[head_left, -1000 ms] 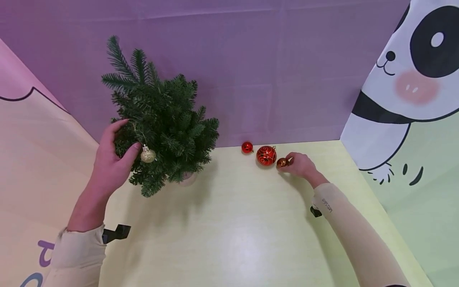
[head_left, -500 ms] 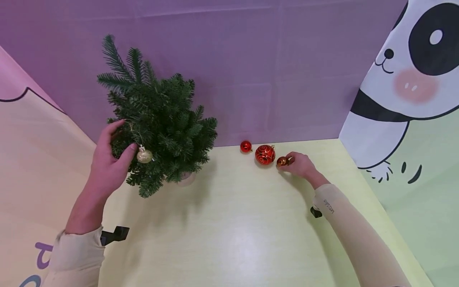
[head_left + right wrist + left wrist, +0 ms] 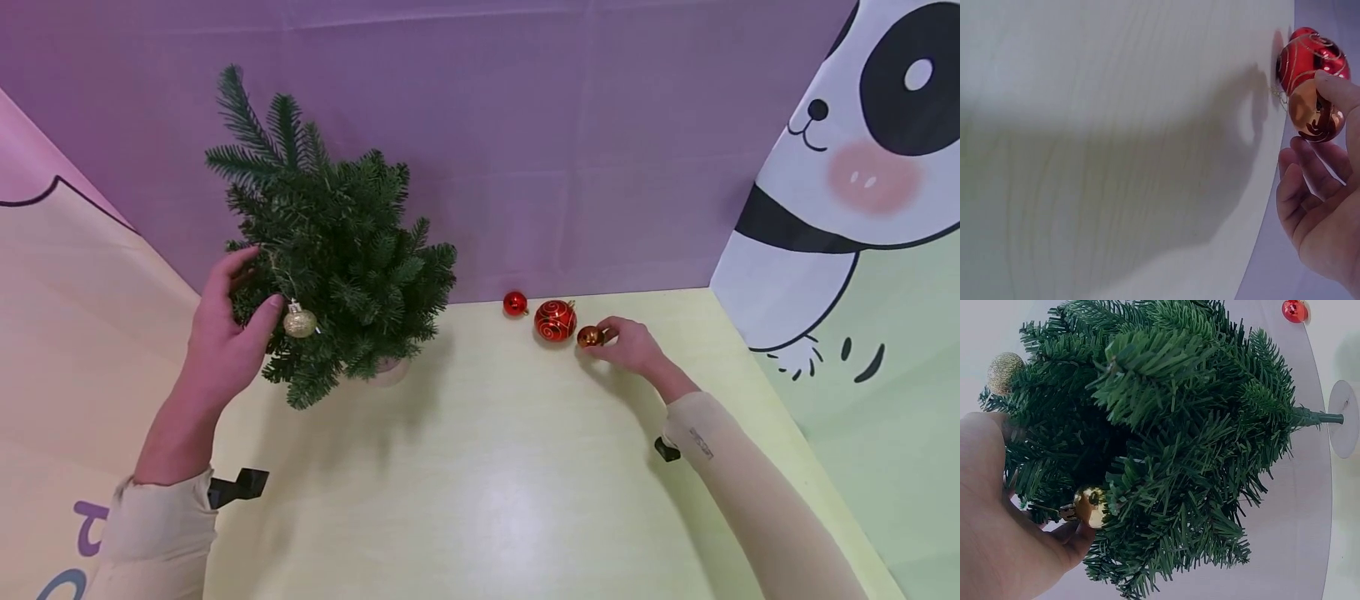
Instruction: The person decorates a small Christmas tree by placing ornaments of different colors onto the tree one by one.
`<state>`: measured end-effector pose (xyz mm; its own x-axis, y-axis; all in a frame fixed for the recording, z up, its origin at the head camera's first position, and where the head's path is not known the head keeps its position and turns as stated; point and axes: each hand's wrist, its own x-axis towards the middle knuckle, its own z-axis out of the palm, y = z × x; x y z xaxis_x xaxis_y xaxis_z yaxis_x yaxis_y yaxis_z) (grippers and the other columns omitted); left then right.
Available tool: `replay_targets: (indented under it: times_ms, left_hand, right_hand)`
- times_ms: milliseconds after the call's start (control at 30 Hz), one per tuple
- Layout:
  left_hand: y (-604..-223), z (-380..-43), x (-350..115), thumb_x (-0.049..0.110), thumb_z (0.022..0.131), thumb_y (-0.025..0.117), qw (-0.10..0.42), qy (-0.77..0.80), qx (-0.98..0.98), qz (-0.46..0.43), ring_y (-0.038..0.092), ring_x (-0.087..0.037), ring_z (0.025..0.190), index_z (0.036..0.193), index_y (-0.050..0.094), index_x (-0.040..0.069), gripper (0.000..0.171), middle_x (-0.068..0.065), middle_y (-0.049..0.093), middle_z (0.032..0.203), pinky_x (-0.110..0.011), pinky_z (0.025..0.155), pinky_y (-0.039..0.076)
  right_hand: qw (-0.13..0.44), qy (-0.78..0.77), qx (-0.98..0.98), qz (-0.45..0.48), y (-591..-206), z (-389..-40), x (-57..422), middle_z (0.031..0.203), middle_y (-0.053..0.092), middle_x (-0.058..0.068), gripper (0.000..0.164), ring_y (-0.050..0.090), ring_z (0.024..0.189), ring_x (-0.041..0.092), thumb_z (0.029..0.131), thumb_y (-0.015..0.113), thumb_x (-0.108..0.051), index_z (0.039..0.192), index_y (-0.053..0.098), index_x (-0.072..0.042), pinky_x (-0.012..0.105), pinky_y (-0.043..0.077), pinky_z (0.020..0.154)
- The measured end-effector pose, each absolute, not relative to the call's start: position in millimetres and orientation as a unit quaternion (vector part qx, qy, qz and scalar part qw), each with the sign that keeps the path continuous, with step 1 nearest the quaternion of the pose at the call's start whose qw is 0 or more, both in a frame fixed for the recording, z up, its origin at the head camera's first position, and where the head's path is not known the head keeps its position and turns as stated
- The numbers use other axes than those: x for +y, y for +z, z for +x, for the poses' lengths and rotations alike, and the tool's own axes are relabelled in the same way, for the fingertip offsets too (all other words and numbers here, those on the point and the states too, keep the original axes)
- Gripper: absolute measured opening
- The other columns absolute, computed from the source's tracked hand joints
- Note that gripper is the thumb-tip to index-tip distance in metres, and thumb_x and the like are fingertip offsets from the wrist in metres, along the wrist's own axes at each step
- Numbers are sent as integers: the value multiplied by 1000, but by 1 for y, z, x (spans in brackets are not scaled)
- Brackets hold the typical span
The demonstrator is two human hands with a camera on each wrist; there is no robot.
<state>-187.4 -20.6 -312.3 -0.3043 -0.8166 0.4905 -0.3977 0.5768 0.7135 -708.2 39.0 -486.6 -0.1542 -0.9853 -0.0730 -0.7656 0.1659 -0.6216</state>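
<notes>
My left hand [image 3: 225, 333] rests against the left side of a small green artificial Christmas tree [image 3: 352, 267], thumb and fingers apart with foliage between them. A glittery gold bauble [image 3: 300, 320] hangs beside the thumb. In the left wrist view, a shiny gold bauble [image 3: 1091, 507] sits right at a fingertip, its cap and string toward the hand. My right hand [image 3: 630, 344] pinches a shiny copper bauble [image 3: 590, 337] between thumb and fingers, low at the table's back. In the right wrist view this copper bauble overlaps a large red bauble [image 3: 1316, 56] with gold swirls.
A small red bauble [image 3: 515, 303] lies left of the large red one, near the purple backdrop [image 3: 510, 167] behind the table [image 3: 495, 467]. The tree's pale round base [image 3: 390, 372] stands at the table's back left. A panda-printed cloth [image 3: 862, 208] hangs at right.
The right forearm has shifted slightly to the right, while its hand still pinches the copper bauble in nearly the same place. The left hand stays at the tree.
</notes>
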Motion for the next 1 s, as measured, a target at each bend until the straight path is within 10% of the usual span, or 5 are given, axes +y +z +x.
replay_targets:
  times_ms: [1000]
  left_hand:
    - [-313, -192, -15, 12, 100, 49, 446, -231, -761, 411, 30, -29, 137, 152, 28, 16, 56, -7, 25, 155, -29, 96, 30]
  right_hand:
    - [255, -279, 633, -676, -447, -668, 50, 96, 64, 5, 48, 58, 68, 18, 80, 81, -28, 119, 64, -6, 31, 49, 62]
